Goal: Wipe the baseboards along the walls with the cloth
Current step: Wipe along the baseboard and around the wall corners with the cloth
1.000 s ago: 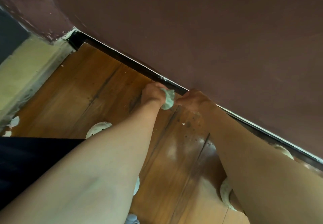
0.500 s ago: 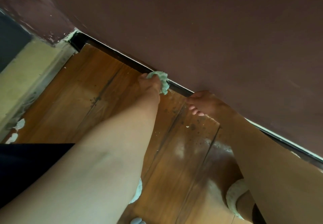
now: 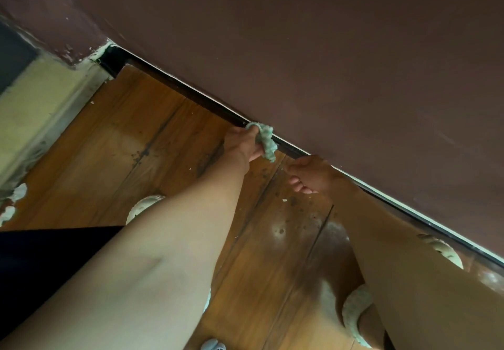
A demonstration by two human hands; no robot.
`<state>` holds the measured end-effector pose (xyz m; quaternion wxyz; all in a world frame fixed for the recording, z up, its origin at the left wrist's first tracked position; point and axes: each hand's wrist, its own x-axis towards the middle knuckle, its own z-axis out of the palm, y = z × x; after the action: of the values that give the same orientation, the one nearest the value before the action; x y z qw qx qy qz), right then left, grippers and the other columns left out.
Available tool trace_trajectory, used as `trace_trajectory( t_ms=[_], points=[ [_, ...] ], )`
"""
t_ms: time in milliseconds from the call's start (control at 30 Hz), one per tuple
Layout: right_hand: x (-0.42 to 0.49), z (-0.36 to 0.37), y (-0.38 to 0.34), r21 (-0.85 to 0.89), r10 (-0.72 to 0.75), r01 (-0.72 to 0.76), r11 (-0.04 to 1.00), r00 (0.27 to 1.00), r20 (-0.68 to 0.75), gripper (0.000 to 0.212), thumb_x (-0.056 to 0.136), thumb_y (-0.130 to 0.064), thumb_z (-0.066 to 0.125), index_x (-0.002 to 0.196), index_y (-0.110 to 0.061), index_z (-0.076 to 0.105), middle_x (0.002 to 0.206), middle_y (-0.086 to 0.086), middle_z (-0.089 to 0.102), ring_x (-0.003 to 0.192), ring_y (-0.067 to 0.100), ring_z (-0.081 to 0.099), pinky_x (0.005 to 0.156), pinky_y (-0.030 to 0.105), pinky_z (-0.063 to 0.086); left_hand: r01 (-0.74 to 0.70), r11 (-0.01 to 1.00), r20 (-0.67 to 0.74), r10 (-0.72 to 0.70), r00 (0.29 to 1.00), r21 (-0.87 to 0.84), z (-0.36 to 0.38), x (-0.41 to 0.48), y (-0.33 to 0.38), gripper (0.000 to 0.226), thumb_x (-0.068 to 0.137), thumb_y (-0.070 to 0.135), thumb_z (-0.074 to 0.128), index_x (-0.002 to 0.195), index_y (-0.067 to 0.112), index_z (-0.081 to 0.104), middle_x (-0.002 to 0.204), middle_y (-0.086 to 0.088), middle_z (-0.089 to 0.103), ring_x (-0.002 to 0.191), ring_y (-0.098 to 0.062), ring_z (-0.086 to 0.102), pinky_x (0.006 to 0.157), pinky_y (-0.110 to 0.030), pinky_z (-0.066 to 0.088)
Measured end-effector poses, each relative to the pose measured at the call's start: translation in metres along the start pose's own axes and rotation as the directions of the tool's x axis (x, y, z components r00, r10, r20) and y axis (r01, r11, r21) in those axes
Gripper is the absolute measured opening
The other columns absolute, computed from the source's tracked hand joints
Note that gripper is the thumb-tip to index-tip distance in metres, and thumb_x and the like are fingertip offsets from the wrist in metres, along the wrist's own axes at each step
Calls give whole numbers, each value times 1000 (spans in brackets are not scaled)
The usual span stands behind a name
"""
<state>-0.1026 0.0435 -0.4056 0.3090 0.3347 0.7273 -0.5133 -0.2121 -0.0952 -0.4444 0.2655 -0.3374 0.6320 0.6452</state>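
— What's your cloth (image 3: 266, 140) like?
— Nubby, pale-green terry. Your floor (image 3: 141, 145) is glossy wood planks, speckled.
— And the wall (image 3: 327, 63)?
— Matt brown paint, chipped at the corner; your baseboard (image 3: 289, 151) is dark and smooth.

dim, warm indoor light | soft glare patches on floor (image 3: 278, 231) | foreground slightly soft | wide-angle bending at edges
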Motion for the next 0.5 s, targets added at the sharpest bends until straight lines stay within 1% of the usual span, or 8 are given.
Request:
trace_trajectory(
  t_ms=[67, 133, 200, 267, 333, 400, 433, 500],
  points=[
    [1, -2, 2, -2, 13, -13, 1000, 1000, 3, 12, 95, -25, 62, 83, -23, 62, 61, -2, 61, 55, 15, 60, 55, 25, 46, -52, 998, -63, 53, 997, 18, 1, 5, 2, 12, 93, 15, 68, 95, 16, 56, 109, -18, 70, 88, -31, 74, 75, -44, 64],
    [2, -4, 6, 0, 16, -16, 1000, 1000, 3, 12, 95, -25, 61, 84, -22, 62, 62, -2, 62, 55, 14, 61, 55, 25, 47, -96, 995, -163, 97, 982, 11, 0, 11, 6, 16, 94, 22, 64, 105, 16, 55, 111, -15, 69, 90, -29, 72, 81, -45, 63],
    [2, -6, 9, 17, 20, -20, 1000, 1000, 0, 11, 96, -26, 62, 85, -22, 63, 64, -2, 62, 53, 13, 61, 54, 24, 47, -102, 995, -231, 97, 968, -9, -1, 19, 10, 24, 94, 29, 60, 113, 18, 52, 114, -13, 67, 93, -30, 71, 85, -45, 61],
    [2, -7, 12, 28, 36, -36, 999, 999, -8, 9, 96, -26, 61, 89, -20, 64, 63, -2, 63, 52, 12, 61, 55, 23, 48, -98, 993, -253, 111, 961, 65, -1, 24, 11, 27, 93, 34, 58, 115, 20, 49, 118, -12, 65, 98, -31, 69, 87, -45, 60],
    [2, -6, 13, 26, 55, -55, 998, 998, -16, 9, 96, -23, 59, 90, -19, 64, 62, -2, 63, 51, 12, 61, 56, 24, 48, -126, 985, -218, 148, 965, 114, 3, 24, 4, 24, 91, 35, 61, 106, 21, 49, 116, -12, 65, 99, -32, 69, 88, -47, 60],
    [1, -4, 13, 25, 72, -71, 997, 997, -23, 12, 96, -19, 56, 86, -18, 62, 64, 1, 63, 52, 14, 60, 56, 24, 48, -134, 982, -134, 151, 979, 130, 7, 13, -8, 15, 90, 29, 64, 92, 21, 51, 109, -13, 68, 98, -34, 71, 85, -48, 61],
    [1, -3, 11, 22, 75, -75, 997, 997, -24, 14, 96, -18, 55, 84, -17, 61, 65, 2, 62, 53, 15, 59, 55, 24, 47, -123, 984, -76, 133, 988, 127, 10, 5, -13, 13, 91, 24, 65, 86, 21, 54, 105, -15, 70, 94, -33, 73, 81, -48, 62],
    [-1, 0, 7, 8, 69, -69, 998, 998, -13, 15, 94, -17, 55, 80, -17, 58, 67, 3, 62, 54, 16, 59, 51, 23, 45, -65, 993, 12, 64, 998, 101, 13, -7, -18, 12, 94, 14, 64, 84, 16, 58, 98, -17, 73, 84, -31, 76, 75, -45, 64]
  ],
)
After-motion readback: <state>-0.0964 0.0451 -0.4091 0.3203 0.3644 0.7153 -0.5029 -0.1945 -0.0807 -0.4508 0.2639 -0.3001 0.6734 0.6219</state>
